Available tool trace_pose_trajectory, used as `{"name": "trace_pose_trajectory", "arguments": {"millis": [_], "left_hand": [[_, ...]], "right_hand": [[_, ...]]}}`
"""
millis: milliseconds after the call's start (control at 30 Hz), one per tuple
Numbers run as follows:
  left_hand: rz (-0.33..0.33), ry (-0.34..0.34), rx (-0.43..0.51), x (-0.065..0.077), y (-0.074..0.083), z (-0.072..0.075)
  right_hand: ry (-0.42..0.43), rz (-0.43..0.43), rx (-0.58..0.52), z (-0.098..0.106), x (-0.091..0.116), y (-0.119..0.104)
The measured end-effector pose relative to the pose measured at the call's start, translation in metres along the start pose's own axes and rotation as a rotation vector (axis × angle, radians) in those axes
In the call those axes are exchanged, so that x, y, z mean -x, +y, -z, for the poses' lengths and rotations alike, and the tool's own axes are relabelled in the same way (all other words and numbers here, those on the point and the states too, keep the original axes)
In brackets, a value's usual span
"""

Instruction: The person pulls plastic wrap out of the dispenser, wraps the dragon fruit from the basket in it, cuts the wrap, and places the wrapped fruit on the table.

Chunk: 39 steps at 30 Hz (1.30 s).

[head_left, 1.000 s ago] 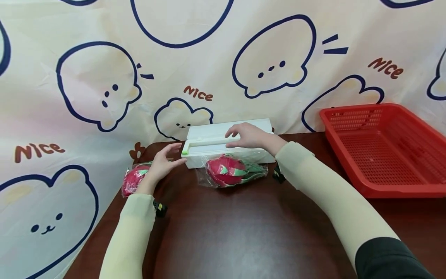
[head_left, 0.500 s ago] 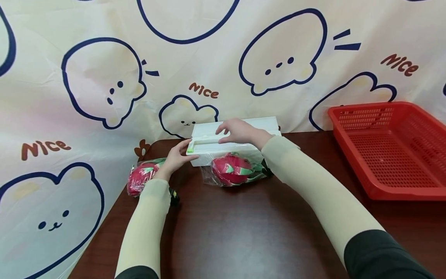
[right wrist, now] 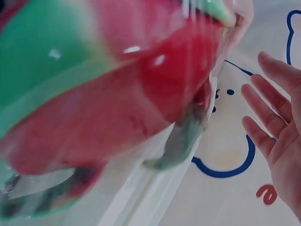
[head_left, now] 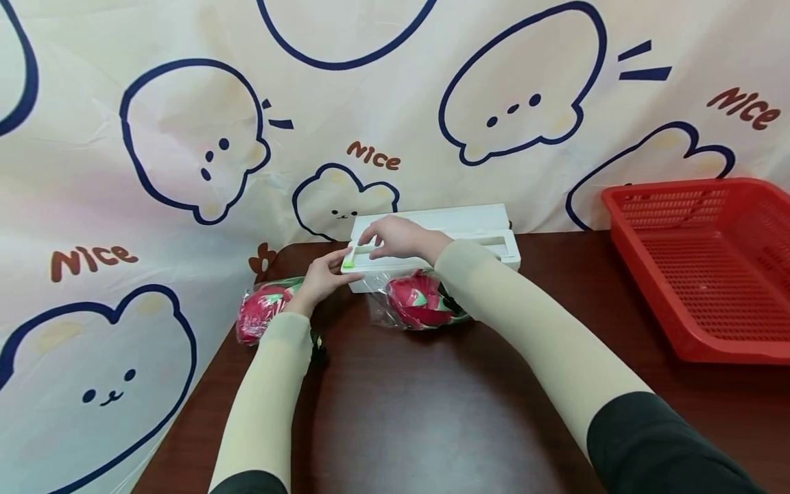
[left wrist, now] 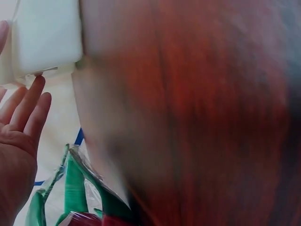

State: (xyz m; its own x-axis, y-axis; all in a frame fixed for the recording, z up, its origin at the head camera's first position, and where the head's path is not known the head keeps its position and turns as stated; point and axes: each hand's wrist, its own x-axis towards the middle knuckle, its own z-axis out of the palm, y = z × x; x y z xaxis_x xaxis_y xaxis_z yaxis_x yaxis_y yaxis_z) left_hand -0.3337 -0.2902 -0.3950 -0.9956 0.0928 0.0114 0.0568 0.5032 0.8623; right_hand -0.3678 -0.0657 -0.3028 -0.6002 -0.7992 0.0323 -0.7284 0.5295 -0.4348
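A long white lidded box, its lid raised, stands at the back of the table in the head view, with a small green tab at its left end. At that end is my left hand; in the left wrist view its fingers are straight, a fingertip right at the box's end face. My right hand is over the left half of the box, fingers loosely bent with nothing between them. A bagged dragon fruit lies against the box front, partly behind my right sleeve. Another bagged dragon fruit is beside my left wrist.
A red plastic basket stands on the right of the dark wooden table. A cloth printed with cartoon bears hangs right behind the box and along the left side.
My left hand has moved right to the box's left end. My right hand has shifted left along the top of the box. The head view has turned slightly.
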Motion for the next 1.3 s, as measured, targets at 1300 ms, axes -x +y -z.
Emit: {"name": "trace_pose_trajectory", "arguments": {"millis": [1300], "left_hand": [[0.002, 0.047, 0.095, -0.005, -0.013, 0.001]], "right_hand": [[-0.210, 0.030, 0.105, -0.027, -0.047, -0.009]]}}
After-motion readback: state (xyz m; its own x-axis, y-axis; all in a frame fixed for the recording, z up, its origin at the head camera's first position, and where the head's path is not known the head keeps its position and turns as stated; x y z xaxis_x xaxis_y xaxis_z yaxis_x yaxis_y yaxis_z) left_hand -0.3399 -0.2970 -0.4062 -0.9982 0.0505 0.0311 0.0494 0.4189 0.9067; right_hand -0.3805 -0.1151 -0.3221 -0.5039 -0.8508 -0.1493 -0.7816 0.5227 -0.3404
